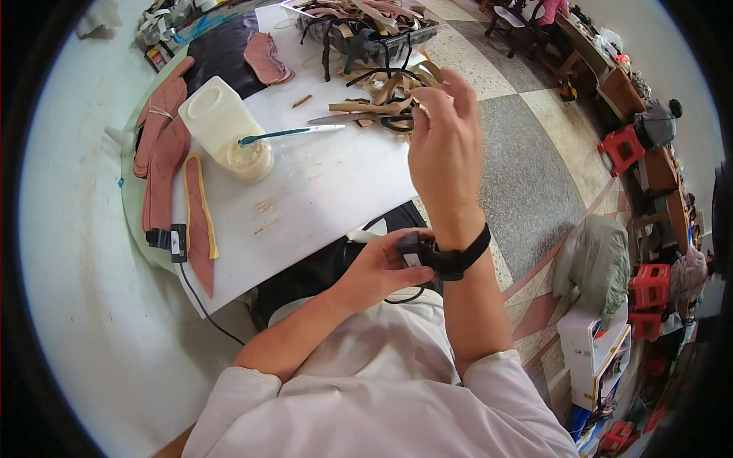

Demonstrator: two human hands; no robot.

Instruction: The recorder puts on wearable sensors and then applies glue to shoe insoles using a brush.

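Observation:
My left hand (pixel 372 269) is closed on a small black boxy device (pixel 412 246) with a pale label. This device sits at the black wrist strap (pixel 475 256) around my right wrist. My right hand (pixel 449 145) is raised beside the table edge, palm turned away, its fingers loosely bent and apart with nothing visible in them. Behind its fingertips lie black-handled scissors (pixel 393 122) and tan leather scraps (pixel 385 90). A cream plastic container (pixel 210 114) with a cut opening stands on the white board, a blue-and-white brush (pixel 294 133) lying across that opening.
Pink leather pieces (pixel 163 179) lie along the board's left side, a yellow-edged strip (pixel 200 217) among them. A second black device (pixel 172 240) with a cable rests there. At the back stands a clear bin (pixel 389 50) of scraps. Red stools (pixel 622 149) line the floor at right.

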